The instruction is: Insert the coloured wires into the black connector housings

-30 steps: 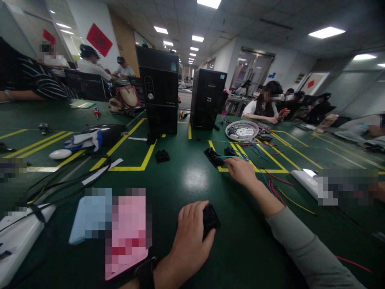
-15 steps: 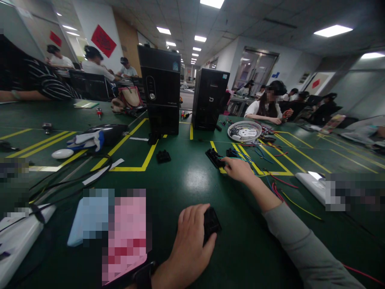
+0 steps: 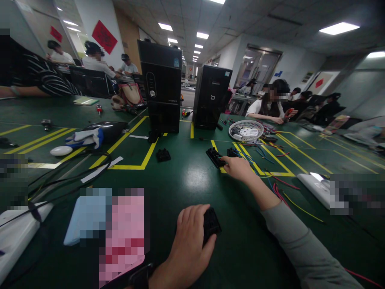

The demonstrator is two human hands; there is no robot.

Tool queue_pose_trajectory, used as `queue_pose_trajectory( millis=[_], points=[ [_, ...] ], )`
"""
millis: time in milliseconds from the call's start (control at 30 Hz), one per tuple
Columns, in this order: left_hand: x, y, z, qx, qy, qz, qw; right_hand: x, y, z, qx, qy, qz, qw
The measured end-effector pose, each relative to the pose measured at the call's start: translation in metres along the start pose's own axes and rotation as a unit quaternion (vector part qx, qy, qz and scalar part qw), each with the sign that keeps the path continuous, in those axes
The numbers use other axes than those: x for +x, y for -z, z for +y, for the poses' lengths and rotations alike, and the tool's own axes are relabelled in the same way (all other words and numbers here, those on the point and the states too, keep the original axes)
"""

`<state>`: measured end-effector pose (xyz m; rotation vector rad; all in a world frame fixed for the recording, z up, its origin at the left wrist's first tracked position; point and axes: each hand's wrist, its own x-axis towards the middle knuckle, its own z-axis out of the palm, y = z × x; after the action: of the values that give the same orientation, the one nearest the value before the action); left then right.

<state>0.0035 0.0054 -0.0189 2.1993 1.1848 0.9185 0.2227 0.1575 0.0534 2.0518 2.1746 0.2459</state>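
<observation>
My left hand (image 3: 192, 239) lies on the green table (image 3: 168, 188) at the bottom centre, its fingers and thumb curled round a black rectangular plastic part (image 3: 212, 223). That part is half covered by the fingers. Further out, my right hand (image 3: 238, 167) is closed at the near end of a longer black plastic piece (image 3: 213, 156), which rests on the table. Its fingertips are partly hidden. Close beyond those fingers is another small black part (image 3: 232, 151), and one more black part (image 3: 163, 155) lies to the left.
Two black computer towers (image 3: 162, 86) stand at the back. A white round basket (image 3: 246, 131) holds small parts, with loose coloured wires (image 3: 282, 186) nearer me. Blue and pink blurred items (image 3: 128, 224) and black cables (image 3: 69, 176) are at left. People sit at other tables.
The view has shifted very slightly. Both hands keep the same hold on their black plastic parts, with no clear movement.
</observation>
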Motion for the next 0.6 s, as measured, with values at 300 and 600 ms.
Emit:
queue_pose_trajectory(
  millis=[300, 600],
  points=[
    [0.0012, 0.0001, -0.0001, 0.001, -0.002, 0.0, 1.0, -0.0021, -0.0015, -0.0005, 0.005, -0.005, 0.008, 1.0],
    [0.0007, 0.0011, 0.0005, -0.002, -0.003, 0.0, 1.0, 0.0013, -0.0054, 0.0043, 0.01, 0.009, 0.01, 1.0]
  ],
)
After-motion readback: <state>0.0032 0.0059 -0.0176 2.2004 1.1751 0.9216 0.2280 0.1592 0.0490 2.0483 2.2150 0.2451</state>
